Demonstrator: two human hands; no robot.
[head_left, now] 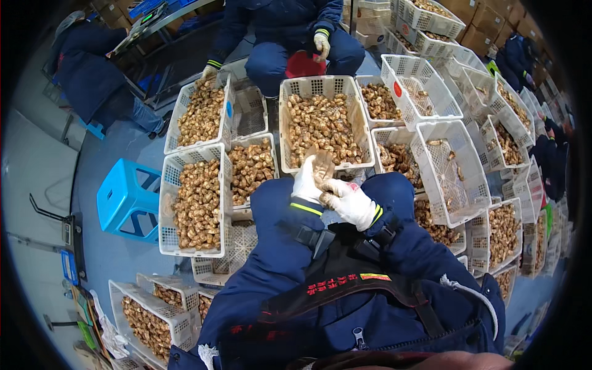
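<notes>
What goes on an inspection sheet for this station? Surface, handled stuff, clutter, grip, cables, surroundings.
Surface: blue-grey floor; no worktable in front of the wearer.
Handled things: brown knobbly pieces in the centre crate, just beyond the knees.
Clutter: left-hand crates and right-hand crates crowd both sides; blue stool at left.
Grip: left grip and right grip, both in white gloves, close together by the crate's near rim; left fingers look brown-stained; whether either holds a piece is unclear.
Cables: nothing seen.
Surroundings: person opposite, others at upper left and far right; cartons at upper right.
</notes>
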